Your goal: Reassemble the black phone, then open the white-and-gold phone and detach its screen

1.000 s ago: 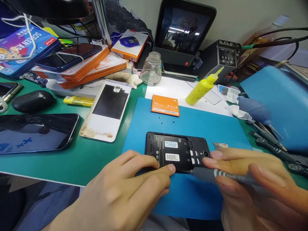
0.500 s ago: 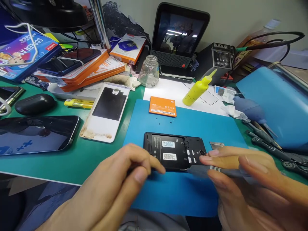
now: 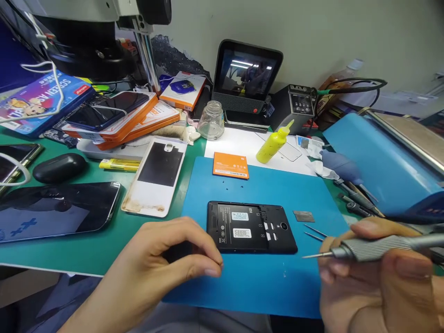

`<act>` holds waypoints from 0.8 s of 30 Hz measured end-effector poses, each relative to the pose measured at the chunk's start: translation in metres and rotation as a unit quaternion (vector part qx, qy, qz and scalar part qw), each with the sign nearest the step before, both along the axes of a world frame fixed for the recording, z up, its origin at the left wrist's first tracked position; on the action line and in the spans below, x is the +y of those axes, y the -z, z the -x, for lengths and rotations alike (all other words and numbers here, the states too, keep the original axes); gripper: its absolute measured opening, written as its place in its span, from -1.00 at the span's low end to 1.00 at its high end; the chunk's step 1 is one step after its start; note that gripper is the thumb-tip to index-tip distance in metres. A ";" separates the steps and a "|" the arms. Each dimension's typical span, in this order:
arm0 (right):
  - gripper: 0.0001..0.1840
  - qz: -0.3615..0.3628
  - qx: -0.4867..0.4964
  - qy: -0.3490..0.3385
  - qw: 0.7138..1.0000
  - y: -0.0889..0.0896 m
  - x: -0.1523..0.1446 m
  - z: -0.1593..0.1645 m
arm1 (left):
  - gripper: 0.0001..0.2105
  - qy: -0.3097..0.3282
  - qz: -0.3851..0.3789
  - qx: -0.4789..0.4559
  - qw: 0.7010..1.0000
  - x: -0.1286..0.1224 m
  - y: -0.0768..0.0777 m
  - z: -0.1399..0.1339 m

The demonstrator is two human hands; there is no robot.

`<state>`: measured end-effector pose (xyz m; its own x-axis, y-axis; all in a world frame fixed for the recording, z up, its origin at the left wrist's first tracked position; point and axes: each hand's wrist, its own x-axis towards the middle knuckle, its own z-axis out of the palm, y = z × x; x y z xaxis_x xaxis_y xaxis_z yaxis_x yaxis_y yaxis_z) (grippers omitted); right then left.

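Observation:
A black phone (image 3: 251,236) lies on the blue mat (image 3: 243,286) with its back cover off, showing a battery bay with white labels. My left hand (image 3: 176,259) is beside its near left corner, thumb and index fingertips pressed together; whatever is between them is hidden. My right hand (image 3: 378,277) grips a pointed tool with a knurled grey handle (image 3: 374,247), its thin tip above the mat, apart from the phone. Two tweezer tips (image 3: 315,233) show behind that hand; I cannot tell whether it holds them. A small metal plate (image 3: 303,216) lies right of the phone.
Beyond the phone are tiny dark screws (image 3: 227,188) and an orange battery (image 3: 231,165). A yellow bottle (image 3: 272,145) and a glass jar (image 3: 211,121) stand behind. Left lie a white back cover (image 3: 157,178) and another phone (image 3: 65,210). A microscope (image 3: 86,41) overhangs the upper left.
My right hand has drawn the pointed tool away from the phone's near edge, rightward and up. My left hand has come off that edge, its fingertips now pinched. The camera view has shifted.

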<state>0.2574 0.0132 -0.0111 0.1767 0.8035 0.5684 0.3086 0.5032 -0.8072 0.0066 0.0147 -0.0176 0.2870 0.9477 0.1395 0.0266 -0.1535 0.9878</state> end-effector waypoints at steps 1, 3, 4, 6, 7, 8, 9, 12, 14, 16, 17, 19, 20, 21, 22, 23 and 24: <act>-0.34 0.007 0.015 -0.005 1.000 0.000 -0.002 0.006 | -0.87 -0.002 -0.006 -0.001 1.000 0.000 0.000 0.000; -0.32 0.034 0.057 -0.019 0.998 0.003 -0.006 0.019 | -0.82 0.001 -0.025 0.006 1.000 0.001 -0.001 0.000; -0.34 0.051 0.086 -0.027 0.995 0.005 -0.008 0.025 | -0.79 0.005 -0.034 0.012 0.999 0.002 -0.001 0.000; -0.38 0.073 0.141 -0.049 0.986 0.010 -0.010 0.033 | -0.75 0.013 -0.052 0.025 0.998 0.004 -0.002 0.001; -0.38 0.078 0.163 -0.059 0.982 0.012 -0.010 0.035 | -0.74 0.013 -0.057 0.030 0.998 0.005 -0.003 0.002; -0.38 0.080 0.176 -0.068 0.979 0.015 -0.011 0.035 | -0.75 0.011 -0.060 0.033 0.998 0.006 -0.003 0.002; -0.38 0.081 0.182 -0.077 0.977 0.017 -0.011 0.035 | -0.75 0.006 -0.061 0.032 0.998 0.006 -0.003 0.003; -0.36 0.077 0.186 -0.091 0.975 0.021 -0.012 0.035 | -0.78 0.003 -0.053 0.028 0.998 0.006 0.000 0.004; -0.35 0.062 0.195 -0.084 0.975 0.021 -0.012 0.037 | -0.80 0.010 -0.046 0.030 0.998 0.006 0.002 0.005; -0.35 0.051 0.200 -0.062 0.977 0.021 -0.013 0.041 | -0.83 0.020 -0.040 0.036 0.998 0.006 0.002 0.006; -0.36 0.050 0.199 -0.052 0.977 0.020 -0.013 0.042 | -0.84 0.025 -0.041 0.038 0.998 0.006 0.002 0.006; -0.38 0.050 0.191 -0.034 0.980 0.020 -0.013 0.046 | -0.85 0.032 -0.040 0.041 0.998 0.006 0.002 0.007; -0.38 0.050 0.187 -0.024 0.981 0.020 -0.013 0.047 | -0.84 0.035 -0.039 0.042 0.998 0.006 0.001 0.007; -0.37 0.047 0.183 -0.014 0.982 0.019 -0.014 0.049 | -0.83 0.039 -0.036 0.041 0.998 0.006 0.001 0.007; -0.37 0.044 0.181 -0.005 0.982 0.018 -0.014 0.051 | -0.83 0.043 -0.033 0.039 0.998 0.006 0.001 0.007; -0.37 0.046 0.183 0.010 0.982 0.017 -0.015 0.053 | -0.83 0.045 -0.026 0.037 0.998 0.006 0.001 0.007; -0.39 0.056 0.190 0.029 0.980 0.014 -0.016 0.057 | -0.84 0.047 -0.015 0.036 0.998 0.006 0.001 0.007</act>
<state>0.2008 -0.0030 -0.0251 0.4058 0.8390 0.3626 0.0016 0.3960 -0.9182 -0.0007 0.0208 -0.0184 0.3840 0.9120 0.1442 0.0812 -0.1889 0.9786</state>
